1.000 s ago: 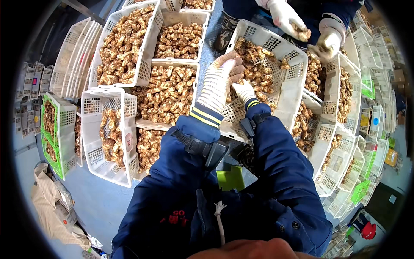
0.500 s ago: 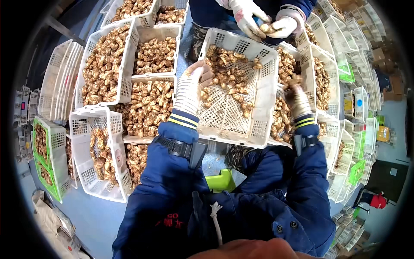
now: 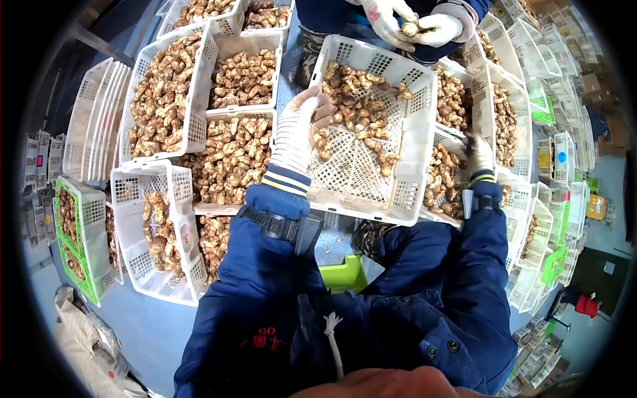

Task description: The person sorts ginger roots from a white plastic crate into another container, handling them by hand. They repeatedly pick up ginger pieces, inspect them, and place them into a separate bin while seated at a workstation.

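A white perforated plastic crate sits in front of me, with stubby brown-and-cream mushrooms in its far half and bare lattice floor nearer me. My left hand, in a pale striped sleeve guard, is closed over the crate's left rim, fingers curled inward. To the right of that crate, my right hand is low beside a filled crate, close to loose mushrooms. Its fingers are dark and partly hidden, so whether they hold a mushroom is unclear.
Across from me a co-worker's gloved hands hold a mushroom. Filled crates stand at left, beside stacked empty crates. A green plastic piece lies on the blue floor by my legs. More crates line the right.
My right hand has moved right and slightly down, from beside the middle crate's right wall to the crates farther right. My left hand stays on the rim.
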{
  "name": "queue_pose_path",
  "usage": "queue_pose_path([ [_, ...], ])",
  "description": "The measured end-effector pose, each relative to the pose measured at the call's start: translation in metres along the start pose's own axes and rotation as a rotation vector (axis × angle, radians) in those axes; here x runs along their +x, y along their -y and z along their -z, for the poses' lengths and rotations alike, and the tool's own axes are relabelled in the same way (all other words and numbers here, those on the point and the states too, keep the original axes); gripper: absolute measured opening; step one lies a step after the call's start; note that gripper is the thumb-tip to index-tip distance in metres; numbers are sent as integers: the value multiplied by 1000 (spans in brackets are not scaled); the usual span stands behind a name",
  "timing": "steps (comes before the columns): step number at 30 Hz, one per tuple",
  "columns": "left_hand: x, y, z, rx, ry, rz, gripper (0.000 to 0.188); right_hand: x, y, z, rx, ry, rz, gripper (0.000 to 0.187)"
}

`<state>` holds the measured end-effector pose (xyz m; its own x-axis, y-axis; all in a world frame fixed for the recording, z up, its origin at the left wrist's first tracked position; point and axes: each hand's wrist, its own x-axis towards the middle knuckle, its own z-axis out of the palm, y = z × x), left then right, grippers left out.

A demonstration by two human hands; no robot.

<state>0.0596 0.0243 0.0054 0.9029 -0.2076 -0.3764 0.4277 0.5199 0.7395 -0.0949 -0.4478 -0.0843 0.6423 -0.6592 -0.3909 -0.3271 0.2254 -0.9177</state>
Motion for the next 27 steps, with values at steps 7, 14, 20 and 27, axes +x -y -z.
queue_pose_path([
  [7,-6,-7,-15,24,11,23,31,-51,15,-162,-836,335,841,32],
  [14,-6,-5,-13,-15,-11,-1,30,5,-69,-220,-1641,342,474,42],
  [20,-7,-6,-10,-29,8,20,28,-8,-86,-235,-1467,306,223,76],
  [27,-7,-2,-20,-35,44,33,27,-35,-77,-208,-1644,226,562,33],
])
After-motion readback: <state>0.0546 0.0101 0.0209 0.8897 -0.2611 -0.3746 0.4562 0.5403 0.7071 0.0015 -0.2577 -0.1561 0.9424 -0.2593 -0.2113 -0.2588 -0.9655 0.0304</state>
